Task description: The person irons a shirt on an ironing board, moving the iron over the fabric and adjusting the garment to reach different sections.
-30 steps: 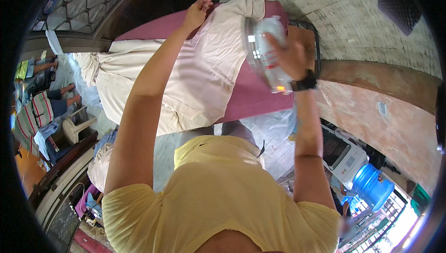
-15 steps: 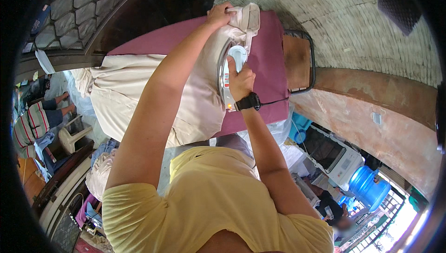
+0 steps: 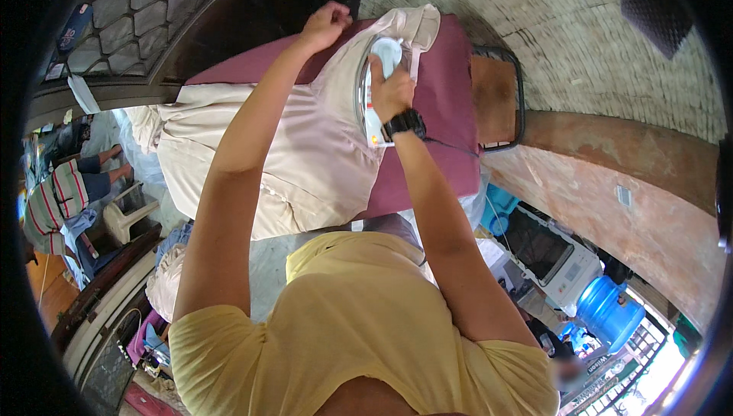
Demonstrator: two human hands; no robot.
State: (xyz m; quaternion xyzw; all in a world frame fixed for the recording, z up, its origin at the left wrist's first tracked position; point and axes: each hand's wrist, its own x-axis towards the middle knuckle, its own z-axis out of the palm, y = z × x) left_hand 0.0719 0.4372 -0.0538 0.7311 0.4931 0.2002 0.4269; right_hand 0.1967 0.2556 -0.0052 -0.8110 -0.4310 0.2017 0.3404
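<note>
My right hand (image 3: pixel 392 91) is wrapped round the handle of a white and silver clothes iron (image 3: pixel 375 127), with the thumb along its top. The iron lies on a cream garment (image 3: pixel 313 156), close to that cloth's right edge. Beneath the garment is an ironing board (image 3: pixel 447 103) with a maroon cover. My left hand (image 3: pixel 326 27) hovers by the board's far edge, its fingers loosely bent and apart, holding nothing. A narrow part of the garment stretches to the far side beyond the iron, and the wider part drapes left and toward me.
A black metal frame (image 3: pixel 519 95) ends the board on the right, near a wall ledge (image 3: pixel 611 141). The iron's dark cord (image 3: pixel 450 146) runs right. A blue water jug (image 3: pixel 609 311) and white appliance (image 3: pixel 561 256) stand lower right. At left are a seated person (image 3: pixel 57 202) and plastic stool (image 3: pixel 130 214).
My left hand has let go of the garment's far part and moved left. The iron, in my right hand, has slid away from me, and the cloth's far end lies flatter.
</note>
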